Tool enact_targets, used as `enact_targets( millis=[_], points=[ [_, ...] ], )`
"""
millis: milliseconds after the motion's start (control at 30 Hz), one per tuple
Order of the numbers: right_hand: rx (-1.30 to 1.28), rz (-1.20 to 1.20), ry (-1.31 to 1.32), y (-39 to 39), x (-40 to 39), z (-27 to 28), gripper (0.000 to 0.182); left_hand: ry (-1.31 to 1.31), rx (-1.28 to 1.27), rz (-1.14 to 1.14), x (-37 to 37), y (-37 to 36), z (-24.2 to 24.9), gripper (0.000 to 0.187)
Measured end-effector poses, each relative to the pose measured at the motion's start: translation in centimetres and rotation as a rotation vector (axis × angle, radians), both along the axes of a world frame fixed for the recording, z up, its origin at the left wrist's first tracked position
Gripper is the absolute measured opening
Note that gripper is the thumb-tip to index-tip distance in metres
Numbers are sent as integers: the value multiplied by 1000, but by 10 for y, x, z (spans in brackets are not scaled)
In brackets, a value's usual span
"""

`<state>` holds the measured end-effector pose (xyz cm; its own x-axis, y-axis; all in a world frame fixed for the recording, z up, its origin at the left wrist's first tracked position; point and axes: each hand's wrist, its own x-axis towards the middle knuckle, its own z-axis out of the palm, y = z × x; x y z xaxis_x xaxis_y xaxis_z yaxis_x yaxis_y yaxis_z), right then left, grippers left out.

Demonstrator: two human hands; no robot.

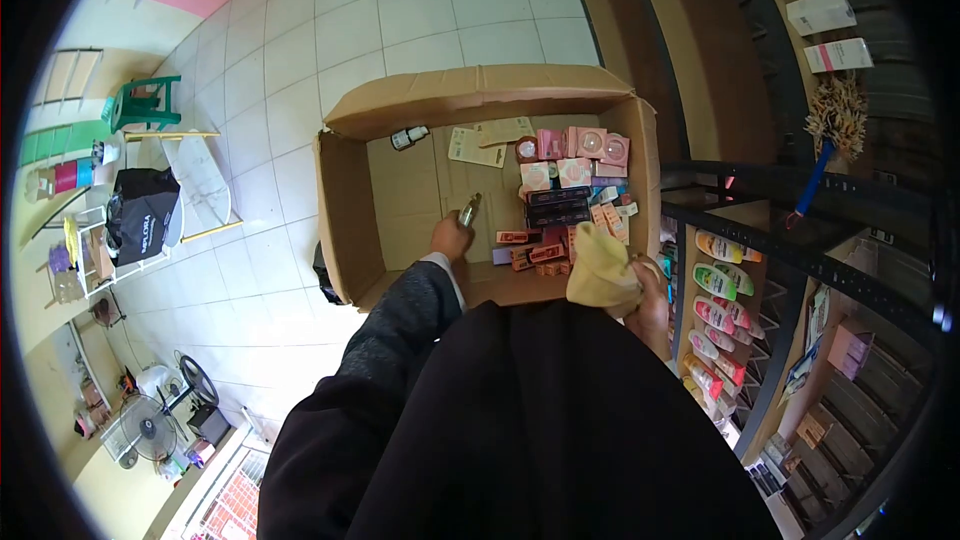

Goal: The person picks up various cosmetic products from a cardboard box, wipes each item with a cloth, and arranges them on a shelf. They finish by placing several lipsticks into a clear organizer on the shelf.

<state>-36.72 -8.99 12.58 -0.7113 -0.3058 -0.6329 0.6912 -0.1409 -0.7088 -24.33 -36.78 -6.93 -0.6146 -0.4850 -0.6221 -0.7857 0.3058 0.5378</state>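
Observation:
My left hand (453,237) is closed round a small slim bottle (470,208) with a shiny top, held over the left half of an open cardboard box (490,85). My right hand (650,302), at the box's near right corner, grips a yellow cloth (603,268). Inside the box, small pink cartons (590,143), black cartons (557,206) and orange cartons (530,255) are packed on the right side. Two beige cards (476,148) lie near the far wall. A small dark bottle with a white label (409,137) lies in the far left corner.
Right of the box stands a dark metal shelf (780,250) with coloured bottles (715,280) and a blue-handled duster (815,180). At the left are a black bag (143,215) on a rack, a green stool (145,103) and a fan (148,427). White tiles (290,40) cover the floor.

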Motion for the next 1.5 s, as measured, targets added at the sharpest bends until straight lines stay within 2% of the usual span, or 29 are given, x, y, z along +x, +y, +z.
enact_targets(
  millis=[33,67,133,167,233,267,333,367,400,467,533,667,733,767,800,867,900,967,1000,1067,1100,1133,1200,1233,1300,1400,1500],
  points=[
    [134,52,160,-6,-4,-8,24,269,22,211,6,-2,-16,23],
    [134,43,162,-12,-9,-15,24,272,23,202,12,-6,-32,23],
    [466,397,609,-27,-21,-22,22,415,458,453,8,-12,-30,21],
    [470,389,610,-31,-25,-28,22,422,503,451,7,-13,-27,22],
    [674,682,619,-33,-30,-41,22,455,564,496,-8,-8,17,23],
    [676,674,616,-32,-32,-46,22,488,621,552,-14,-4,35,24],
    [627,885,510,-28,-34,-60,26,524,667,609,-19,5,46,24],
    [589,921,559,-18,-30,-88,25,562,710,675,-20,10,50,24],
    [587,920,554,-18,-28,-88,25,557,709,674,-22,14,55,24],
    [391,801,448,-24,-23,-77,27,589,688,710,-26,23,71,24],
    [361,788,430,-34,-18,-73,29,583,684,709,-32,32,92,24],
    [264,709,323,-65,-5,-60,37,663,658,528,-41,43,92,27],
    [266,724,366,-70,-3,-68,40,534,608,334,-51,43,101,22],
    [339,761,340,-70,-3,-71,36,524,673,396,-57,38,105,21],
    [414,796,315,-70,-4,-73,33,527,674,395,-62,31,91,21],
    [461,753,355,-62,1,-84,35,597,726,815,-69,12,35,33],
    [505,709,393,-58,3,-88,37,598,726,816,-76,0,11,33],
    [481,705,360,-51,4,-85,37,312,608,1043,-95,-22,-34,63],
    [456,697,325,-50,4,-81,36,315,606,1048,-105,-28,-49,63],
    [453,698,274,-50,2,-66,36,362,600,1246,-121,-32,-69,85],
    [452,691,222,-50,1,-60,36,414,584,1323,-131,-32,-66,63],
    [455,693,221,-49,0,-56,36,412,587,1326,-134,-33,-63,63],
    [498,698,167,-48,-1,-50,35,406,726,1185,-138,-35,-58,40],
    [504,693,165,-46,0,-51,35,402,733,1181,-141,-34,-57,40],
    [517,665,236,-43,0,-56,33,439,705,1344,-150,-32,-55,21],
    [541,569,333,-38,0,-73,33,443,807,1259,-137,-37,-49,19],
    [635,502,463,-39,-7,-66,32,474,745,1208,-118,-41,-43,18]
  ],
)
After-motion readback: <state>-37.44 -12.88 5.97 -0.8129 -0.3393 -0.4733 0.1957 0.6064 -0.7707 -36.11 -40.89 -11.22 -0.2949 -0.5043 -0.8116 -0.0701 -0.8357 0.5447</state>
